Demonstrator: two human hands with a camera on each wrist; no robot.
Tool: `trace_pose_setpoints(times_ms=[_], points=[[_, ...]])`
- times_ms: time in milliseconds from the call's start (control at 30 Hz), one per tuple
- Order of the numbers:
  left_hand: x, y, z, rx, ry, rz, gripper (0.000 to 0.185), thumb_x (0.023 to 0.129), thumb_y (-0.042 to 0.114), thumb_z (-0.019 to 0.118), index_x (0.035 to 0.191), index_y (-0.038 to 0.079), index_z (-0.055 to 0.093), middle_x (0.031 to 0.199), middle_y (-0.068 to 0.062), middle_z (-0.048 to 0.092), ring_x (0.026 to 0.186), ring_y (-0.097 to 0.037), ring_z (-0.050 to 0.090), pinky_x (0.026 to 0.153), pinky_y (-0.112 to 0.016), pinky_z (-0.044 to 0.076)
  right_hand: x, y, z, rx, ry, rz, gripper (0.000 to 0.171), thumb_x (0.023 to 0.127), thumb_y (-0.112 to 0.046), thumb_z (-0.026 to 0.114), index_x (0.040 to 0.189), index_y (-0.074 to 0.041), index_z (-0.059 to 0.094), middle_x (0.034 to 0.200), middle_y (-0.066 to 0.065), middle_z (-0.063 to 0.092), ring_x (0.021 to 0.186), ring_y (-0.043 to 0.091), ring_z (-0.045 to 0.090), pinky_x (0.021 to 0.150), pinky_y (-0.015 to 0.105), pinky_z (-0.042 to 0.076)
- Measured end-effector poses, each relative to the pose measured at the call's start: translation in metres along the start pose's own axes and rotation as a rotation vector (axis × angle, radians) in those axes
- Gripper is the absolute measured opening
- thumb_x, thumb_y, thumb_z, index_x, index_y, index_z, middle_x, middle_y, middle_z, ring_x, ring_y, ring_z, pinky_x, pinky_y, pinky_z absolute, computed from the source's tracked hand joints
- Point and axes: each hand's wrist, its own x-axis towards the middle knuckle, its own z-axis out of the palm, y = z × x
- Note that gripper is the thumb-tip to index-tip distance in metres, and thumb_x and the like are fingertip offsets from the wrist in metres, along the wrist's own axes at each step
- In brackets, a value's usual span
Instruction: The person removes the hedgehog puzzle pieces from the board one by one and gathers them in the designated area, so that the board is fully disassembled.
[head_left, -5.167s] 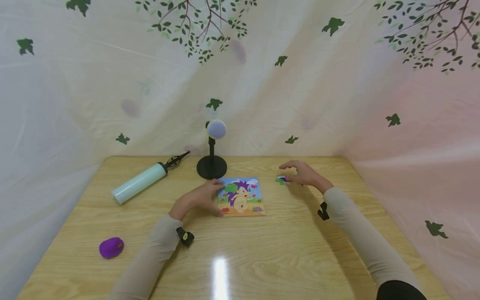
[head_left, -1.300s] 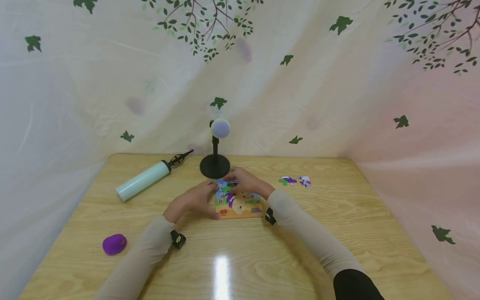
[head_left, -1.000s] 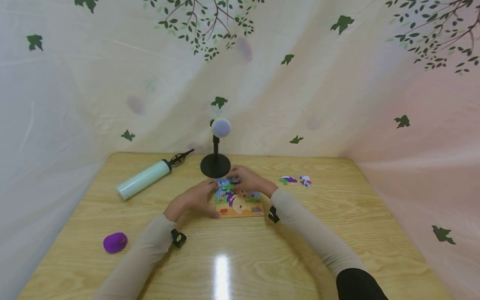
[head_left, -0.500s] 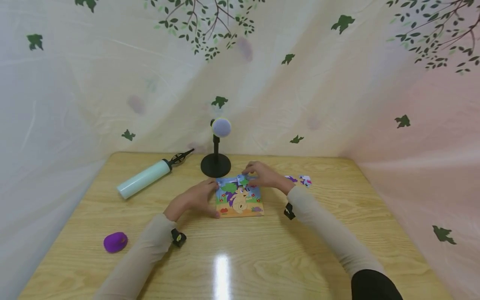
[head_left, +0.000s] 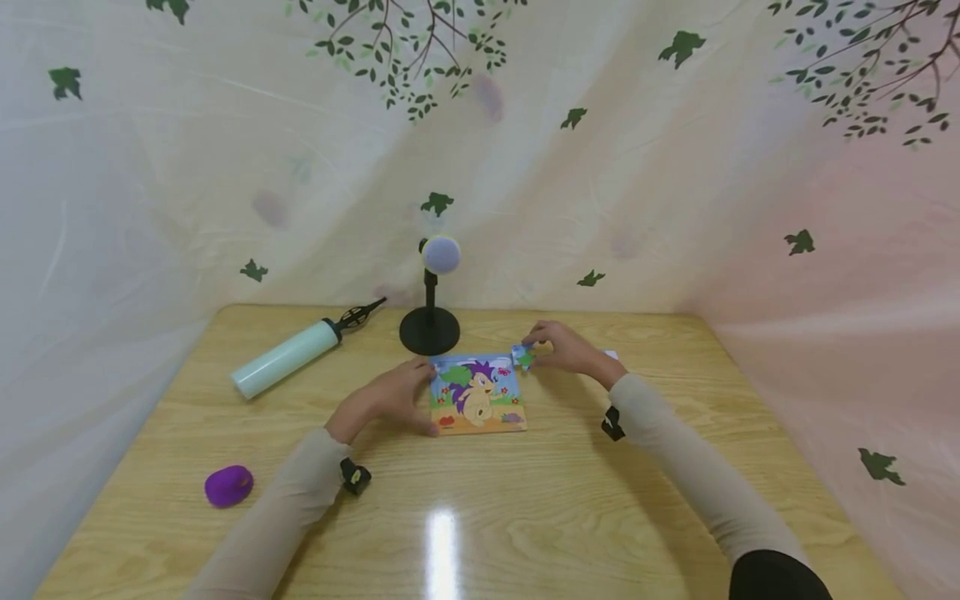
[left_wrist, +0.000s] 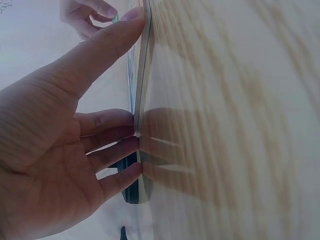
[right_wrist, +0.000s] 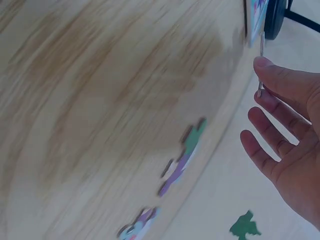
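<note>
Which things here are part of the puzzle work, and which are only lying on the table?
In use:
puzzle board, steadied by the left hand
puzzle piece, pinched by the right hand
loose pieces on the table

Lying about:
pump
purple object
black stand

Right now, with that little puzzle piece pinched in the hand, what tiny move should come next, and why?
Probably carry the puzzle piece a little further right and set it on the table by the loose pieces. The right hand holds it just off the puzzle board's corner, while the left hand steadies the board's edge.
</note>
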Motion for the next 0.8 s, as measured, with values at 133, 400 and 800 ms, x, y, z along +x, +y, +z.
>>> trace_pose_setpoints(times_ms=[133, 400, 800], points=[[0.001, -0.001, 0.001, -0.001, 0.001, -0.007, 0.105, 0.074, 0.052, 0.088, 0.152, -0.002, 0.041, 0.161, -0.022, 0.033, 0.15, -0.041, 0.033, 0.124, -0.054, 0.032, -0.007, 0.01, 0.0, 0.019, 0.011, 0.021, 0.04, 0.089, -0.007, 0.077, 0.125, 0.008, 0.067, 0.12, 0.023, 0.065, 0.114, 0.042, 0.062, 0.1, 0.057, 0.053], [-0.001, 0.001, 0.001, -0.013, -0.001, -0.015, 0.105, 0.075, 0.051, 0.088, 0.152, -0.002, 0.041, 0.162, -0.021, 0.033, 0.15, -0.039, 0.033, 0.124, -0.053, 0.031, -0.017, 0.024, 0.001, 0.01, 0.013, 0.063, 0.04, 0.09, -0.008, 0.077, 0.126, 0.006, 0.067, 0.126, 0.024, 0.064, 0.116, 0.041, 0.061, 0.099, 0.056, 0.054], [-0.001, 0.003, -0.001, -0.009, -0.008, -0.019, 0.102, 0.075, 0.049, 0.088, 0.151, -0.001, 0.042, 0.162, -0.022, 0.032, 0.151, -0.04, 0.032, 0.125, -0.053, 0.031, -0.022, 0.032, 0.006, 0.001, 0.02, 0.087, 0.04, 0.091, -0.006, 0.075, 0.128, 0.007, 0.066, 0.13, 0.026, 0.061, 0.118, 0.042, 0.059, 0.1, 0.054, 0.055]])
